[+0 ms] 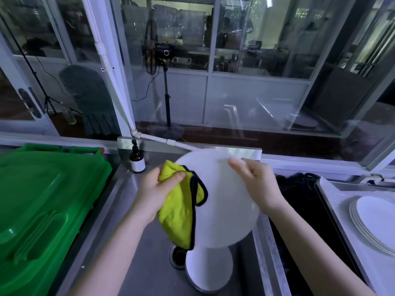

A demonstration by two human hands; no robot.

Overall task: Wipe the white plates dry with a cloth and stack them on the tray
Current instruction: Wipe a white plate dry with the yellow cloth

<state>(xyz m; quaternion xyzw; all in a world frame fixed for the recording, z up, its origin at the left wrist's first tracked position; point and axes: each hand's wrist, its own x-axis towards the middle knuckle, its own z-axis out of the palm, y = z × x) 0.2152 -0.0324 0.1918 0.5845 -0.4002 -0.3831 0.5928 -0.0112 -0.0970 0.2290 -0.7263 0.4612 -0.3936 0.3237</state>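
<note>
Head view, only cam there is. Def mid-wipe rn, so the drying step, not stacking yet.

The right hand (256, 182) holds the white plate (222, 201) up over the sink (147, 265), tilted, face toward the cam. Its fingers are curled over the plate's upper right rim and the thumb lies on the face. The left hand (156, 191) is closed round a bunched yellow-green cloth (179, 208) w/ black trim. The cloth is pressed on the plate's left side and the rest of it hangs down. So both hands are full, neither is loose or spread.

Down in the sink, right by the drain (177, 256), there's a second plate (208, 268), prob waiting its turn. The tray (342, 195) is on the table right of the sink, past a dark gap, and already has a stack of plates (376, 221) on it.

Next move imo: finish the face, flip and do the back, then carry it right of the sink and set it square on the stack. That needs a firm rim grip bc a wet plate could be slippy, and a soft landing so nothing chips.

Other stuff: green bin (42, 210) left of the sink, brown pump bottle (137, 160) at the sink's back left corner.
</note>
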